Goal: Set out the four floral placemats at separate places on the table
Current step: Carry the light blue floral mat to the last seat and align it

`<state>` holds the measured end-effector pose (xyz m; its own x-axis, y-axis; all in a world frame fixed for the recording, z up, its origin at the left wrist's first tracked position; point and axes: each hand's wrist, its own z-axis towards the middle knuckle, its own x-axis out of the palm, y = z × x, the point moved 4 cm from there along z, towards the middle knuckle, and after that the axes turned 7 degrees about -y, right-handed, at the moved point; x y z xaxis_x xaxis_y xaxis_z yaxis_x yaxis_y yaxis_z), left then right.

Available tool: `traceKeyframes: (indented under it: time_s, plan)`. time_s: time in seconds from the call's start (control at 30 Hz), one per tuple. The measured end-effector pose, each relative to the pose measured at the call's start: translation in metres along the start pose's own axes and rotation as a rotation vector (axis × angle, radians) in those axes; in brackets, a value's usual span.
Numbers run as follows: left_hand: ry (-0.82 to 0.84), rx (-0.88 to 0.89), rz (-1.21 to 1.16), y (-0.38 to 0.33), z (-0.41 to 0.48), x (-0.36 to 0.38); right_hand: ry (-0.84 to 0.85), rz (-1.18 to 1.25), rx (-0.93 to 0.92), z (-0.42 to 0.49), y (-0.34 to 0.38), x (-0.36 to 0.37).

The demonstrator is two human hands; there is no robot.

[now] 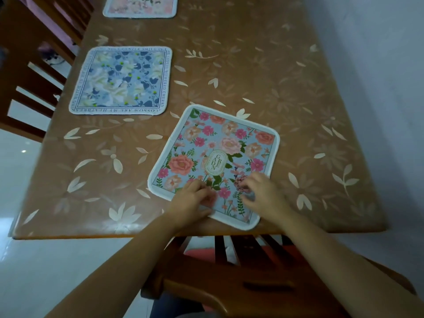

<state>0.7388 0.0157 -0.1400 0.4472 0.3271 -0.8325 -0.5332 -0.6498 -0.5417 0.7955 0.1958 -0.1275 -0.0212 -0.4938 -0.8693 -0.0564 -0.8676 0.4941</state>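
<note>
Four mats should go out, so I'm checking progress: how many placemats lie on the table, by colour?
Blue placemat with pink roses: 1
Blue-and-white floral placemat: 1
Pale pink placemat, cut off by the frame's top: 1
Total: 3

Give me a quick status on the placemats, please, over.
Left hand and right hand resting on pink-rose placemat, near edge, skewed. Blue placemat and far placemat laid along the left side. Fourth not in view. Nothing in the way.
</note>
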Motion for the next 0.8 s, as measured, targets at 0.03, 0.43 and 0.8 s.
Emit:
traceKeyframes:
  time_s: [0.03, 0.43, 0.8]
  plan:
    - [-0.013, 0.003, 0.002, 0.002, -0.001, 0.0, 0.069, 0.01, -0.035, -0.006, 0.011, 0.012]
    - [-0.083, -0.039, 0.084, 0.019, -0.007, 0.001, 0.147, -0.201, -0.213, -0.019, 0.036, 0.045]
    - [0.02, -0.018, 0.081, 0.007, 0.009, -0.001, 0.154, -0.201, -0.218, -0.011, 0.022, 0.025]
